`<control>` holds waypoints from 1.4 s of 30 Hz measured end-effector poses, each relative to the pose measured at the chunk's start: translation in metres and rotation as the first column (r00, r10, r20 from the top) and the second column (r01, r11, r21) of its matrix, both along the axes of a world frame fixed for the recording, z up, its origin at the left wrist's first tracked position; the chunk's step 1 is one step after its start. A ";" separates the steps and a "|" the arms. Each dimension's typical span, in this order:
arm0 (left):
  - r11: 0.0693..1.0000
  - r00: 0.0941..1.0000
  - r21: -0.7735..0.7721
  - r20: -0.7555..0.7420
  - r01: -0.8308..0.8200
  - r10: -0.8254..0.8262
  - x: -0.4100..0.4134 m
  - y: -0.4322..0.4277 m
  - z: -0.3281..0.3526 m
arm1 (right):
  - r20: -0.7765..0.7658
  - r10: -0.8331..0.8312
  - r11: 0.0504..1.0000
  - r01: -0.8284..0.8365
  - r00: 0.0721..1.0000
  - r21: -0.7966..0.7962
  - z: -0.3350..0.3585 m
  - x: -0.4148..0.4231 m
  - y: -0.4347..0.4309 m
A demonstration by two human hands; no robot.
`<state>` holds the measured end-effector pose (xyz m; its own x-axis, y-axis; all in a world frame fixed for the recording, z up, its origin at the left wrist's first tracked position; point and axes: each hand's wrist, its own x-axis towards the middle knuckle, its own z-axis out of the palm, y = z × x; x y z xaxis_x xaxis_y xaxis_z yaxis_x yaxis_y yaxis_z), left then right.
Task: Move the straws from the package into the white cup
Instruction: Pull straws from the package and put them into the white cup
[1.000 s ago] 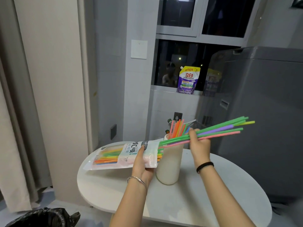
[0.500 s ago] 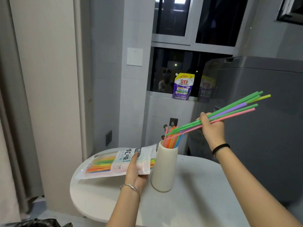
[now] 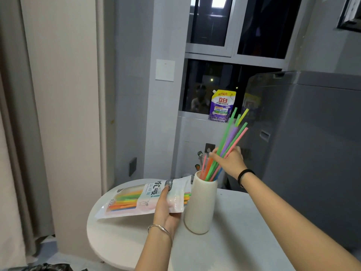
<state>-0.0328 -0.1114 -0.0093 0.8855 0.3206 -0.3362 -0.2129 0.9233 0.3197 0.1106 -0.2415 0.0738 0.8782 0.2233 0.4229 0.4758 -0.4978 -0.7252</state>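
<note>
White cup [image 3: 201, 208] stands on the tabletop [image 3: 234, 241]. Our right hand [image 3: 231, 163] clamps its fingers on the straws [image 3: 231, 134], whose lower ends are inside it. Just left, our left hand [image 3: 166, 210] grips the package [image 3: 136, 198].

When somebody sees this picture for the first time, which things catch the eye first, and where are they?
First, the bright bundle of straws in the right hand, its lower ends in the white cup on the round table. Then the straw package, gripped by the left hand just left of the cup, and the purple pouch on the window ledge behind.
</note>
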 end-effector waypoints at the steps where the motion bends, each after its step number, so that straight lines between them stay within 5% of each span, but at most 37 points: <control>1: 1.000 1.000 0.004 0.000 0.001 -0.001 0.000 0.001 0.000 | 0.002 0.022 1.000 -0.022 1.000 -0.022 -0.002 0.001 0.000; 11: 0.999 0.999 -0.018 -0.030 -0.038 0.038 0.002 0.003 -0.001 | 0.006 0.130 0.990 -0.131 0.991 0.049 -0.016 0.006 -0.002; 15: 0.998 0.999 -0.040 -0.031 -0.046 0.045 -0.001 0.002 0.001 | 0.144 0.055 0.984 -0.077 0.988 0.158 -0.012 0.001 0.000; 18: 0.998 0.998 -0.044 -0.039 -0.047 0.046 -0.001 0.002 0.001 | 0.239 0.060 0.994 -0.037 0.969 -0.101 -0.013 -0.002 0.002; 21: 0.998 0.999 -0.049 -0.010 -0.043 0.042 -0.002 0.001 0.000 | 0.159 0.123 0.871 -0.029 0.980 -0.491 -0.020 -0.002 0.005; 24: 0.998 0.998 -0.037 -0.008 -0.056 0.055 -0.001 0.004 -0.001 | 0.259 0.085 0.843 0.069 0.962 -0.533 -0.016 -0.003 0.008; 26: 0.997 0.997 -0.012 -0.005 -0.076 0.076 0.001 0.006 -0.002 | 0.395 0.063 0.909 0.111 0.916 -0.402 -0.012 -0.014 0.012; 29: 0.992 0.993 0.045 0.003 -0.122 0.122 0.006 0.011 -0.005 | 0.433 0.030 0.992 -0.081 0.901 0.100 -0.016 -0.052 0.027; 31: 0.984 0.991 0.119 0.011 -0.135 0.135 0.007 0.015 -0.007 | 0.302 0.003 0.907 -0.129 0.953 0.401 -0.029 -0.078 0.044; 34: 0.958 0.984 0.234 -0.009 -0.168 0.175 0.005 0.016 -0.008 | -0.119 0.137 0.768 -0.030 0.983 0.639 -0.055 -0.099 0.068; 37: 0.874 0.945 0.393 -0.034 -0.287 0.326 0.004 0.016 -0.008 | -0.441 0.472 0.556 0.130 0.763 0.821 -0.076 -0.110 0.079; 40: 0.717 0.920 0.628 -0.005 -0.301 0.392 0.004 0.017 -0.003 | -0.463 0.680 0.334 0.322 0.569 0.886 -0.085 -0.108 0.077; 42: 0.621 0.923 0.733 0.021 -0.276 0.385 0.005 0.015 -0.002 | -0.422 0.722 0.249 0.363 0.548 0.898 -0.088 -0.105 0.075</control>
<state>-0.0278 -0.0960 -0.0113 0.6377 0.7699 0.0253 -0.3652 0.2733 0.8899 0.0057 -0.1666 -0.0146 0.8808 0.4175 -0.2233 -0.4668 0.6872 -0.5567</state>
